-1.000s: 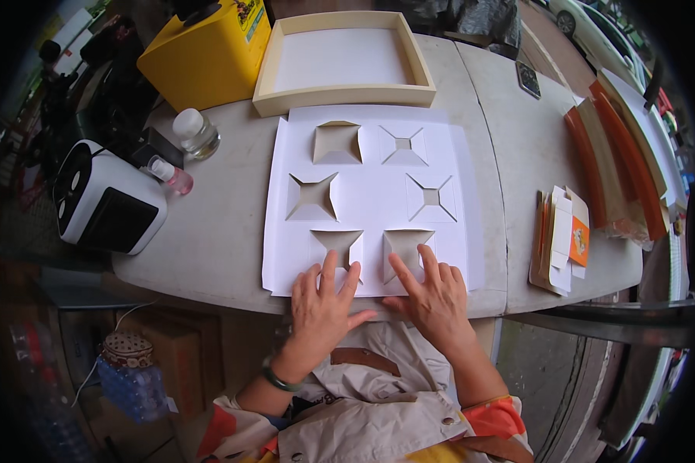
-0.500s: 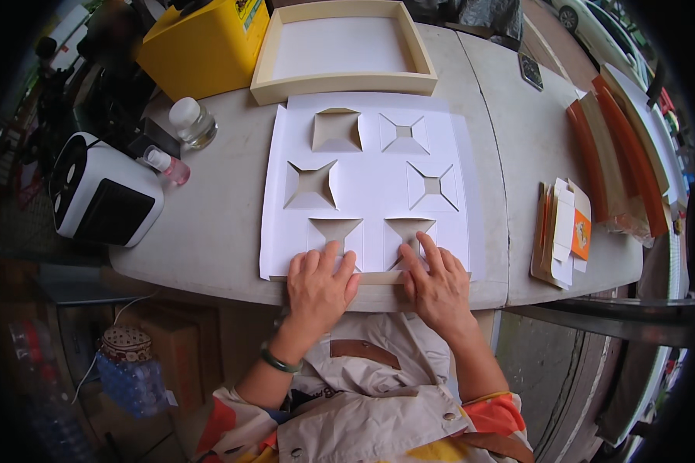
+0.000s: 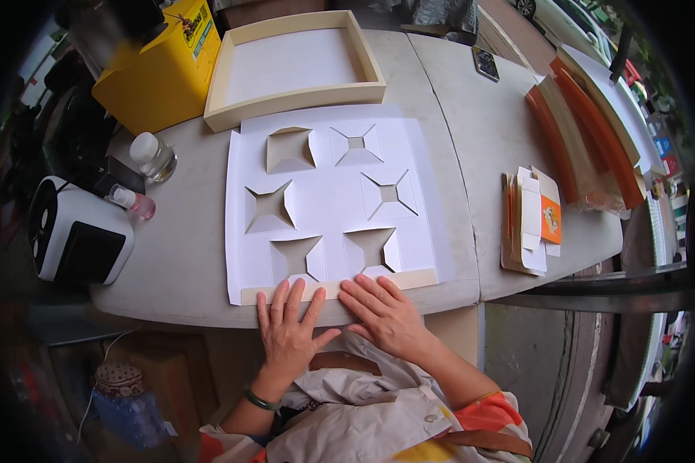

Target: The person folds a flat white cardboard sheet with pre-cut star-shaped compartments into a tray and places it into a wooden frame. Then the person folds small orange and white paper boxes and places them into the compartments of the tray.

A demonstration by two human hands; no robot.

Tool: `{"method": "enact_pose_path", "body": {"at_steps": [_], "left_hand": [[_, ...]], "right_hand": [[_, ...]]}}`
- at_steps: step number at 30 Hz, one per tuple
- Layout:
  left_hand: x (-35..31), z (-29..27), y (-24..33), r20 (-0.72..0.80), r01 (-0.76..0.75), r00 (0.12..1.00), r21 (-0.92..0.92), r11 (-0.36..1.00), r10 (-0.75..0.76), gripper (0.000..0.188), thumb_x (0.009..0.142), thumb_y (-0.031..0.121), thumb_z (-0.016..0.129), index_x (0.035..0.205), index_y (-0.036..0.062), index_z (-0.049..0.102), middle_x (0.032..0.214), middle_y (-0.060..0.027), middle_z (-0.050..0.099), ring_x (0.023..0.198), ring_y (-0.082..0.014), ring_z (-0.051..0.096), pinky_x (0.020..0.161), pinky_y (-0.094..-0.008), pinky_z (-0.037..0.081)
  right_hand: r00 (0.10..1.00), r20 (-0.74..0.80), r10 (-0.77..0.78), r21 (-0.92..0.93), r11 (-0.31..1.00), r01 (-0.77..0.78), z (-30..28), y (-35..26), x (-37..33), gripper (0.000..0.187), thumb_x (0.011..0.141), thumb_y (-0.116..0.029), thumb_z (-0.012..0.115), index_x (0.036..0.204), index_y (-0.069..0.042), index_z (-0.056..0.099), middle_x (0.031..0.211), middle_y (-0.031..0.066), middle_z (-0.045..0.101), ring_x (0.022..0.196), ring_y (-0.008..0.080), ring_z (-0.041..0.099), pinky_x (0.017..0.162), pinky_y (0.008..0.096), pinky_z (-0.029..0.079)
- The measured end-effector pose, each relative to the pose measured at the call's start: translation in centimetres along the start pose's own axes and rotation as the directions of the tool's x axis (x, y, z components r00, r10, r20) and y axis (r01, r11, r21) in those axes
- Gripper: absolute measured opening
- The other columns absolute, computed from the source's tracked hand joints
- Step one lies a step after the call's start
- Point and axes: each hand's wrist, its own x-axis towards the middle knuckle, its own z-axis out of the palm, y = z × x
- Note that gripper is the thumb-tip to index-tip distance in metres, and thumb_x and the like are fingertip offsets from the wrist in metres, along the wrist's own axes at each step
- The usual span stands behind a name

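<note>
A white card insert (image 3: 336, 185) lies on the table in front of me, with several square cut-outs whose flaps are bent to different degrees. Along its near edge a cream-coloured flap (image 3: 417, 279) is folded over. My left hand (image 3: 289, 318) rests on that strip with its fingers spread, the fingertips pressing the cream flap. Beside it my right hand (image 3: 384, 310) lies flat, its fingers stretched across the same strip. Neither hand grips anything. The two near cut-outs stand wide, with small white tabs at their lower edges.
Behind the insert stands a shallow cream box tray (image 3: 295, 104), next to a yellow box (image 3: 158, 73). A white-and-black appliance (image 3: 81, 235) and small bottles (image 3: 153, 157) stand left. Folded cartons (image 3: 529, 224), orange-edged card pieces (image 3: 579, 135) and a phone (image 3: 486, 63) lie right.
Both hands have drawn back from the near cut-outs to the insert's near edge. The cream flap there now lies folded over, and the near cut-outs are opened wider. The view has shifted.
</note>
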Motion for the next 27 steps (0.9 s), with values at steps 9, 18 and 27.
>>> {"method": "enact_pose_path", "body": {"at_steps": [9, 18, 27], "left_hand": [[-1.4, 0.1, -2.9, 0.055, -0.030, 0.998, 0.034, 0.999, 0.028, 0.087, 0.068, 0.055, 0.077, 0.143, 0.0226, 0.046, 0.151, -0.0180, 0.035, 0.139, -0.0433, 0.031, 0.111, -0.0634, 0.023], [-2.0, -0.1, -1.3, -0.161, -0.053, 0.985, 0.029, 0.998, 0.057, 0.070, 0.076, 0.043, 0.077, 0.135, 0.0150, 0.052, 0.147, -0.0257, 0.033, 0.137, -0.0468, 0.031, 0.110, -0.0635, 0.023], [-1.5, -0.5, 0.8, -0.238, -0.077, 0.969, -0.013, 0.997, 0.072, 0.051, 0.073, 0.017, 0.077, 0.123, 0.0142, 0.063, 0.128, -0.0095, 0.054, 0.102, -0.0267, 0.053, 0.086, -0.0417, 0.038]], "right_hand": [[0.992, -0.030, 0.120, -0.117, 0.986, -0.123, -2.7, 2.6, -3.1, 0.055, 0.088, -0.038, 0.065, 0.132, -0.007, 0.054, 0.139, 0.0092, 0.053, 0.129, 0.0257, 0.050, 0.107, 0.0427, 0.038], [0.759, -0.502, 0.416, 0.159, 0.906, -0.391, -5.8, 9.5, 0.6, 0.032, 0.082, -0.002, 0.071, 0.113, -0.002, 0.061, 0.116, 0.0143, 0.062, 0.091, 0.0285, 0.065, 0.071, 0.0334, 0.053], [0.700, -0.346, 0.625, 0.431, 0.768, -0.473, -4.5, 13.8, 2.2, 0.036, 0.082, 0.000, 0.070, 0.118, -0.002, 0.062, 0.102, 0.0079, 0.064, 0.080, 0.0099, 0.061, 0.065, 0.0242, 0.050]]}}
